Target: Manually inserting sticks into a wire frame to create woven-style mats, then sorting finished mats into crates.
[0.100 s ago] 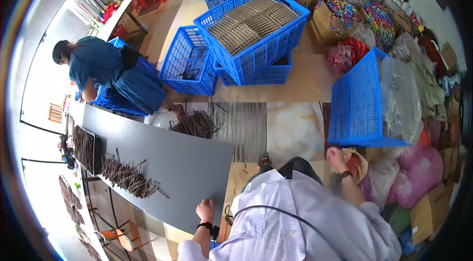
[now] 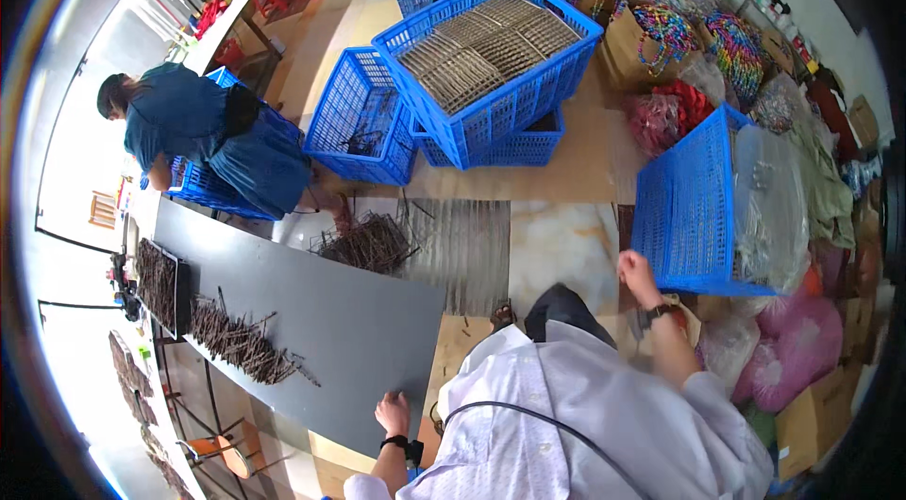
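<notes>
My left hand (image 2: pixel 393 414), with a dark band on its wrist, is loosely closed at the near edge of the grey table (image 2: pixel 349 311); nothing shows in it. My right hand (image 2: pixel 639 275), also banded at the wrist, is curled closed in the air, just left of the lower corner of a blue crate (image 2: pixel 684 208). Nothing is visible in its fingers. Dark brown twig-like sticks (image 2: pixel 245 341) lie in a loose row along the table's left side. Beyond them, a black tray (image 2: pixel 181 297) is packed with similar sticks.
A co-worker (image 2: pixel 203 127) in blue leans over crates at the left. Ahead, a blue crate of bundled sticks (image 2: pixel 491 52) rests on another crate, beside an open blue crate (image 2: pixel 363 113). A stick pile (image 2: pixel 368 241) lies on the floor. Plastic bags (image 2: pixel 802 330) crowd the right.
My right hand has swung slightly forward and left. My left hand sits a little lower in the view, still by the table edge. The whole view has shifted slightly.
</notes>
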Tool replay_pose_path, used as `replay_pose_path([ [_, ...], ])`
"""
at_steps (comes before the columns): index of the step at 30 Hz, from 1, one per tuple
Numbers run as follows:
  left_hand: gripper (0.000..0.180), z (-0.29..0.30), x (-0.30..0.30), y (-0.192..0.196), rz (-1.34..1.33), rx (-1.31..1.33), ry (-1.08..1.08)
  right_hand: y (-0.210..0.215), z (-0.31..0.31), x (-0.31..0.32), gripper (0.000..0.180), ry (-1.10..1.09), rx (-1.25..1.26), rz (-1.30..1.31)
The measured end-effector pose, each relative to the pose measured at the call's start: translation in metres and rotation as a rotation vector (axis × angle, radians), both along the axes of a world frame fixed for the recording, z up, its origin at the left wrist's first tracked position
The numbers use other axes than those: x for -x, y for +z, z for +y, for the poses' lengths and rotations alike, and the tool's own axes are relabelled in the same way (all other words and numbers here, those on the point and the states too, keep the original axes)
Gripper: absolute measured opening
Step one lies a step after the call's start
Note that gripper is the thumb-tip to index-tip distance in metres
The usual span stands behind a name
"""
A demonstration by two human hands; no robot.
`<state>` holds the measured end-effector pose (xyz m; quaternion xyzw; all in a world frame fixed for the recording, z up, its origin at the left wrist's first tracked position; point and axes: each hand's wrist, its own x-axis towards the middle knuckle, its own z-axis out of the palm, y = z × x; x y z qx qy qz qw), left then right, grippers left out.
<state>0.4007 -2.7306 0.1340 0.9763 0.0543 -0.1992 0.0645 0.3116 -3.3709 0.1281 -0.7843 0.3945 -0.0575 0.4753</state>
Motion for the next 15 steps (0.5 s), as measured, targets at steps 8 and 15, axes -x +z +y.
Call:
replay_pose_path([
  [8,0.024,-0.053,0.015,-0.022,-0.136,0.142,0.35,0.084,-0.108,-0.34,0.018,0.188,-0.318,-0.408],
  [15,0.025,-0.212,0.011,-0.011,-0.068,0.016,0.837,0.071,-0.22,-0.581,0.022,0.418,-0.465,-0.08],
])
